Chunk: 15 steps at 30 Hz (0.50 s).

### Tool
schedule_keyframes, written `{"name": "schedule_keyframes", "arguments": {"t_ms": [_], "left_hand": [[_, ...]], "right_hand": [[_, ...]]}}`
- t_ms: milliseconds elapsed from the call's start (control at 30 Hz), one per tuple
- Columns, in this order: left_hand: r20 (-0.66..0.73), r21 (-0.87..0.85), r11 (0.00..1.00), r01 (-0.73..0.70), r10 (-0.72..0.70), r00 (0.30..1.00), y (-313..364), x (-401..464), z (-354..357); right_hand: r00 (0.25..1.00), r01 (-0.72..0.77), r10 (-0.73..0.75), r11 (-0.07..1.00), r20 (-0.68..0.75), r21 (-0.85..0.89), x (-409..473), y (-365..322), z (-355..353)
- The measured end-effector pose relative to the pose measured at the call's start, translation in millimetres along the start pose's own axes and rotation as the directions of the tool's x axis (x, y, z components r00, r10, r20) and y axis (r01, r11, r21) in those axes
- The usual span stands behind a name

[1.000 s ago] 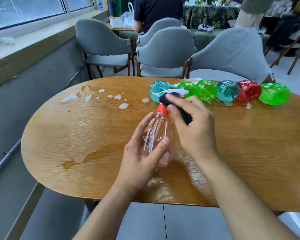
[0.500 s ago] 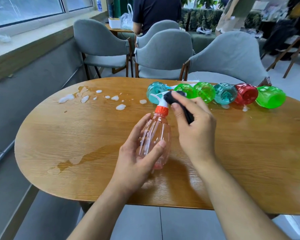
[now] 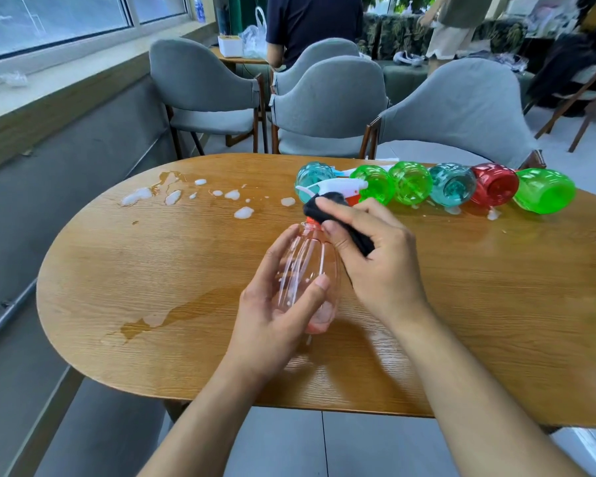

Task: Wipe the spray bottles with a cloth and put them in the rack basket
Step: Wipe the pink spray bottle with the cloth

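A clear pink spray bottle with a white trigger head and orange collar lies in my left hand, which grips its body above the table. My right hand pinches a black cloth and presses it against the bottle's neck and collar. Behind them several spray bottles lie in a row on their sides, bases toward me: teal, green, green, teal, red, green. No rack basket is in view.
The oval wooden table carries foam blobs at the back left and a wet streak near the front left. Grey chairs stand behind the table. People stand at the far back.
My right hand has slid the cloth down from the trigger head to the bottle's neck. The camera has drifted a little; the row of bottles has not moved.
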State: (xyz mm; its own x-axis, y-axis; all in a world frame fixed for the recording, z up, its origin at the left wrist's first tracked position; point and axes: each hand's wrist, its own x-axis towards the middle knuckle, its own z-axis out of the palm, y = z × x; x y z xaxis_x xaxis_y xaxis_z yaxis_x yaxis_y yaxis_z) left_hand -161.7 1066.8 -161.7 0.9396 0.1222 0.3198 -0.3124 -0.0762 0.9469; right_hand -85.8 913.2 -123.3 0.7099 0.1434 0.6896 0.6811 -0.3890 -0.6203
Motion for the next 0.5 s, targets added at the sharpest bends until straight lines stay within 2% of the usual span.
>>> {"name": "schedule_keyframes", "arguments": {"t_ms": [67,133,200,333,367,500], "left_hand": [[0.007,0.009,1.0,-0.01,0.01,1.0,0.5,0.1,-1.6],[0.024,0.005,1.0,-0.013,0.013,1.0,1.7,-0.9,-0.5],[0.033,0.003,1.0,-0.01,0.01,0.999,2.2,-1.7,1.9],[0.001,0.0,1.0,-0.014,0.014,1.0,0.7,0.1,-1.2],[0.002,-0.005,1.0,-0.013,0.013,1.0,1.1,0.2,-2.1],[0.023,-0.003,1.0,-0.014,0.015,1.0,2.5,-1.5,-0.2]], "right_hand": [[1.0,0.009,-0.009,1.0,-0.023,-0.02,-0.3,0.1,0.6],[0.988,-0.06,0.054,0.997,-0.147,-0.041,0.8,3.4,-0.8],[0.977,-0.095,0.085,0.995,-0.196,-0.042,0.8,4.2,-1.5],[0.999,0.026,-0.026,1.0,0.025,0.006,-2.1,-1.8,4.7],[0.999,0.039,-0.039,0.999,0.035,-0.004,-1.5,-1.7,4.4],[0.978,-0.09,0.073,0.992,-0.194,-0.084,5.6,6.6,-5.7]]}}
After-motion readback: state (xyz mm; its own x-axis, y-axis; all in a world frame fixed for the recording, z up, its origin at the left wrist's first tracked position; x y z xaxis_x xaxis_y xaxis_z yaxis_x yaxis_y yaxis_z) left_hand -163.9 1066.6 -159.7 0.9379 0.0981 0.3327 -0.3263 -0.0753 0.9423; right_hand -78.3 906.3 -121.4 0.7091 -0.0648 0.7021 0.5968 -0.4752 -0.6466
